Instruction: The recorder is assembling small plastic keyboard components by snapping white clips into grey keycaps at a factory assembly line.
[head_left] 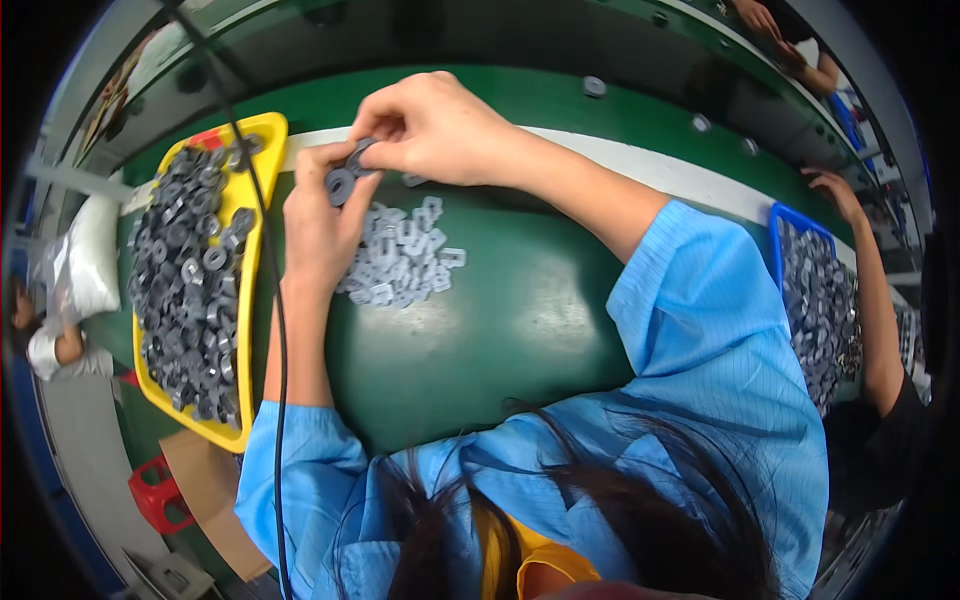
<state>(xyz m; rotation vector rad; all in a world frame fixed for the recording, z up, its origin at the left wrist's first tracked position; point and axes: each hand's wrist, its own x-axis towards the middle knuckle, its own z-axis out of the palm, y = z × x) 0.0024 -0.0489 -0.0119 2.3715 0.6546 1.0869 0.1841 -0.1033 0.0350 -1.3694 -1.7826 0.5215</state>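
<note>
My left hand is closed around a dark grey ring-shaped part, its round hole showing. Just above it, my right hand pinches another dark grey round part between thumb and finger. The two parts are close together, and I cannot tell whether they touch. Beneath my hands, a loose pile of small light grey rectangular pieces lies on the green tabletop. A further grey piece shows partly under my right wrist. Left of my left forearm stands a yellow tray heaped with dark grey round parts.
A black cable runs down across the view. Beyond the pale strip, a few round parts sit spaced along a green belt. At right are a blue tray of grey parts and a co-worker's arm. A red stool stands lower left.
</note>
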